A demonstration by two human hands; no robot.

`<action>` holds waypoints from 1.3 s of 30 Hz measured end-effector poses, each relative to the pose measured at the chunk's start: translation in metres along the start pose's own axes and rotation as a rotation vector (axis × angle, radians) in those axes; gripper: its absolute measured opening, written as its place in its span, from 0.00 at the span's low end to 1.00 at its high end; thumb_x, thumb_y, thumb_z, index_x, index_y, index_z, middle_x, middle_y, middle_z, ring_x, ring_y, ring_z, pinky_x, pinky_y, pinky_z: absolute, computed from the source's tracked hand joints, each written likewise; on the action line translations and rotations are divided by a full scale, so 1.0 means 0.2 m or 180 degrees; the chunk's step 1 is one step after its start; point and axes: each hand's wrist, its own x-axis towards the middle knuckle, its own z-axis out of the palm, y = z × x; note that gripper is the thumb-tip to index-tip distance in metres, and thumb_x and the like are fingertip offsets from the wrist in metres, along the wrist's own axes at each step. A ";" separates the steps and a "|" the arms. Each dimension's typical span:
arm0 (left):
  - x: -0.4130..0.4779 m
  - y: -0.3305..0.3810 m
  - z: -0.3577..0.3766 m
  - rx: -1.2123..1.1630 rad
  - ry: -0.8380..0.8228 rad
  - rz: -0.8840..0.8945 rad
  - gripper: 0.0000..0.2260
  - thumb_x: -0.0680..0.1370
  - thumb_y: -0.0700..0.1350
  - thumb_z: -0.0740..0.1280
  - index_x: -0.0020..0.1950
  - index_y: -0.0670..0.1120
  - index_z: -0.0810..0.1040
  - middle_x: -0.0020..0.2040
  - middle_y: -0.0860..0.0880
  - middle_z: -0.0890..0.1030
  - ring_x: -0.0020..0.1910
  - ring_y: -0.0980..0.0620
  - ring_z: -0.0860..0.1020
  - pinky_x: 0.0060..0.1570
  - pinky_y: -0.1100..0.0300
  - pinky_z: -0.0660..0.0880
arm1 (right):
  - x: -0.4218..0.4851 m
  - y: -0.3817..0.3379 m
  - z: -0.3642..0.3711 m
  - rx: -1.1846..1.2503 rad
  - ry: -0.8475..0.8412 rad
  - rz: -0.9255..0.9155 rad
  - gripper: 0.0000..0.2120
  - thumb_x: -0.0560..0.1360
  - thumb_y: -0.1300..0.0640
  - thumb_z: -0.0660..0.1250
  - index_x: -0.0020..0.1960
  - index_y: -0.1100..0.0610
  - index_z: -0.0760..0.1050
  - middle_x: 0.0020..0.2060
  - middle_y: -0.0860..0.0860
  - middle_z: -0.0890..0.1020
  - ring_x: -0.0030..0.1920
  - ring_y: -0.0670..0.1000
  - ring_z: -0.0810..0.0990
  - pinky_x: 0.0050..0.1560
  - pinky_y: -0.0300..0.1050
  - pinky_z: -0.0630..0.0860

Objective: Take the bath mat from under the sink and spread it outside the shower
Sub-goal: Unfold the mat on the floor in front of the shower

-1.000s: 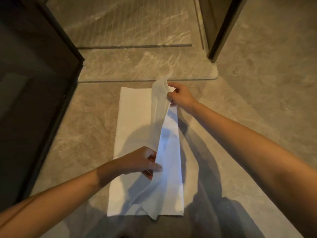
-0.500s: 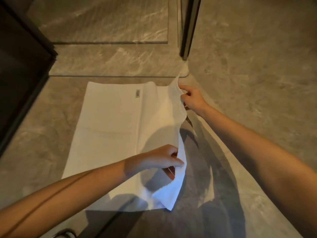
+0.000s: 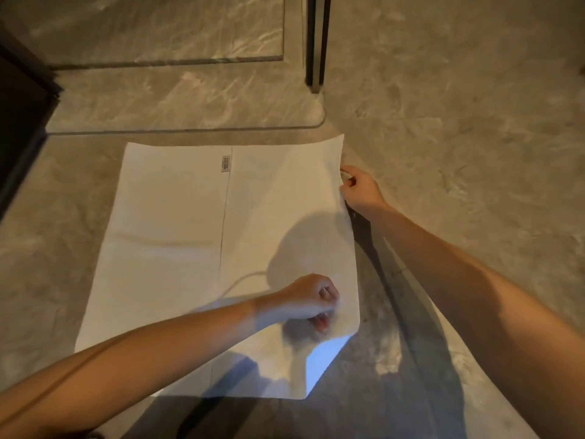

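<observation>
- Stone floor [image 3: 459, 122] outside the shower carries the bath mat [image 3: 177, 248], its far edge just short of the step [image 3: 190, 103]. The left half lies flat and the right flap is lifted off the floor.
- The left hand [image 3: 307, 301] pinches the flap near its near right corner, fingers curled into the cloth. The right hand [image 3: 357, 188] pinches the right edge close to the far corner.
- If one hand lets go first, the flap could fold back on itself — the near right corner already curls.
- A hard pull rightward might drag the whole mat askew from the step — or ruck it along the middle crease.
</observation>
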 end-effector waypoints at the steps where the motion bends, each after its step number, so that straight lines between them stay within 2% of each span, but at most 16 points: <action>1: 0.02 -0.01 0.00 0.0127 0.0048 0.0099 0.07 0.77 0.38 0.64 0.54 0.39 0.76 0.47 0.40 0.82 0.39 0.43 0.82 0.44 0.53 0.81 | 0.00 0.01 0.01 -0.0062 0.0003 -0.0023 0.25 0.72 0.65 0.57 0.68 0.55 0.70 0.46 0.51 0.79 0.39 0.46 0.75 0.35 0.33 0.73; 3: 0.05 -0.03 0.00 0.0664 0.0178 0.0423 0.08 0.76 0.38 0.64 0.54 0.41 0.78 0.49 0.43 0.82 0.46 0.46 0.82 0.50 0.55 0.78 | -0.01 0.02 0.02 -0.0508 0.0083 -0.0182 0.28 0.71 0.61 0.58 0.71 0.54 0.65 0.59 0.55 0.74 0.58 0.54 0.74 0.56 0.45 0.74; 5: 0.06 -0.07 0.00 0.1453 0.0332 0.0927 0.09 0.75 0.38 0.65 0.54 0.41 0.78 0.53 0.45 0.81 0.52 0.48 0.78 0.53 0.61 0.72 | -0.06 0.02 0.02 -0.1332 0.0068 -0.0399 0.30 0.73 0.60 0.61 0.74 0.54 0.57 0.71 0.58 0.62 0.70 0.58 0.60 0.70 0.52 0.62; 7: 0.05 -0.12 -0.01 0.2316 0.0436 0.1600 0.12 0.73 0.42 0.69 0.56 0.42 0.78 0.57 0.45 0.78 0.57 0.47 0.75 0.56 0.61 0.67 | -0.12 0.04 0.03 -0.2079 -0.0148 -0.0845 0.32 0.75 0.54 0.64 0.76 0.53 0.53 0.75 0.59 0.53 0.74 0.59 0.51 0.73 0.54 0.52; 9: 0.05 -0.19 -0.02 0.3043 0.0402 0.2029 0.22 0.72 0.52 0.70 0.63 0.45 0.75 0.66 0.44 0.72 0.65 0.46 0.68 0.64 0.55 0.64 | -0.16 0.09 0.06 -0.2549 -0.0498 -0.1051 0.36 0.76 0.45 0.62 0.77 0.54 0.49 0.76 0.60 0.47 0.76 0.60 0.45 0.73 0.55 0.47; 11: 0.05 -0.28 -0.01 0.3747 0.0396 0.2097 0.32 0.71 0.62 0.66 0.71 0.48 0.66 0.74 0.44 0.63 0.73 0.43 0.60 0.70 0.46 0.57 | -0.17 0.15 0.08 -0.2818 -0.0728 -0.1009 0.36 0.77 0.40 0.57 0.77 0.54 0.45 0.76 0.59 0.44 0.76 0.59 0.42 0.74 0.55 0.43; 14: 0.07 -0.38 0.02 0.4516 0.0525 0.2003 0.43 0.68 0.72 0.61 0.76 0.50 0.56 0.76 0.44 0.60 0.73 0.41 0.60 0.68 0.40 0.57 | -0.19 0.20 0.09 -0.2961 -0.0794 -0.0975 0.35 0.77 0.37 0.51 0.77 0.52 0.43 0.76 0.58 0.44 0.76 0.59 0.42 0.73 0.57 0.42; 17: 0.08 -0.42 0.02 0.4322 0.0460 0.2215 0.43 0.71 0.70 0.58 0.77 0.51 0.47 0.77 0.44 0.53 0.75 0.41 0.52 0.70 0.40 0.48 | -0.19 0.20 0.09 -0.2956 -0.0848 -0.0864 0.34 0.78 0.38 0.51 0.77 0.51 0.43 0.77 0.57 0.43 0.76 0.58 0.42 0.73 0.58 0.42; 20: 0.04 -0.41 -0.04 0.4030 0.0542 0.2053 0.38 0.74 0.67 0.56 0.77 0.51 0.46 0.78 0.47 0.48 0.76 0.46 0.46 0.72 0.47 0.40 | -0.19 0.13 0.11 -0.2666 -0.0597 -0.0911 0.30 0.77 0.43 0.57 0.74 0.54 0.54 0.74 0.61 0.56 0.74 0.60 0.53 0.72 0.57 0.52; 21: 0.02 -0.42 -0.08 0.3831 0.0624 0.1971 0.36 0.75 0.66 0.56 0.77 0.51 0.48 0.78 0.47 0.50 0.76 0.47 0.47 0.72 0.49 0.41 | -0.20 0.10 0.12 -0.2493 -0.0477 -0.1005 0.28 0.77 0.46 0.60 0.73 0.56 0.59 0.72 0.62 0.60 0.72 0.61 0.57 0.71 0.56 0.56; 24: -0.09 -0.47 -0.24 0.3459 0.1381 0.1895 0.31 0.74 0.62 0.57 0.71 0.45 0.64 0.71 0.42 0.70 0.69 0.43 0.68 0.67 0.48 0.67 | -0.20 -0.02 0.19 -0.1951 -0.0414 -0.1196 0.21 0.75 0.58 0.64 0.67 0.61 0.69 0.69 0.64 0.66 0.69 0.63 0.62 0.67 0.53 0.61; 25: -0.13 -0.53 -0.31 0.3376 0.1653 0.1819 0.29 0.74 0.61 0.58 0.68 0.44 0.67 0.67 0.42 0.74 0.66 0.42 0.72 0.63 0.50 0.70 | -0.19 -0.07 0.23 -0.1847 -0.0433 -0.1221 0.19 0.74 0.60 0.64 0.65 0.61 0.71 0.67 0.64 0.68 0.68 0.64 0.64 0.66 0.53 0.63; 29: -0.31 -0.77 -0.49 0.2834 0.2291 0.1434 0.27 0.72 0.60 0.62 0.63 0.43 0.74 0.59 0.43 0.77 0.57 0.44 0.75 0.60 0.58 0.63 | -0.14 -0.32 0.46 -0.1570 -0.0641 -0.0934 0.16 0.75 0.62 0.59 0.62 0.61 0.74 0.61 0.61 0.72 0.63 0.60 0.69 0.63 0.47 0.65; 31: -0.38 -0.86 -0.52 0.2734 0.2393 0.1303 0.27 0.68 0.61 0.63 0.59 0.44 0.74 0.55 0.45 0.77 0.50 0.45 0.77 0.58 0.60 0.67 | -0.10 -0.41 0.59 -0.1552 -0.0665 -0.0909 0.16 0.75 0.63 0.58 0.61 0.62 0.75 0.59 0.62 0.73 0.61 0.61 0.71 0.61 0.46 0.66; 34: -0.46 -0.91 -0.51 0.2422 0.2383 0.1081 0.22 0.63 0.57 0.66 0.51 0.44 0.75 0.44 0.46 0.79 0.42 0.43 0.78 0.43 0.54 0.76 | -0.05 -0.51 0.75 -0.1627 -0.0629 -0.0858 0.16 0.75 0.65 0.58 0.60 0.63 0.76 0.58 0.65 0.75 0.59 0.63 0.74 0.59 0.47 0.68; 39: -0.49 -0.98 -0.43 0.2116 0.2489 0.1098 0.18 0.60 0.54 0.70 0.45 0.49 0.73 0.45 0.49 0.76 0.46 0.47 0.74 0.49 0.57 0.65 | 0.03 -0.57 0.92 -0.1495 -0.0383 -0.0630 0.14 0.72 0.68 0.57 0.51 0.69 0.79 0.52 0.66 0.80 0.54 0.65 0.77 0.55 0.53 0.74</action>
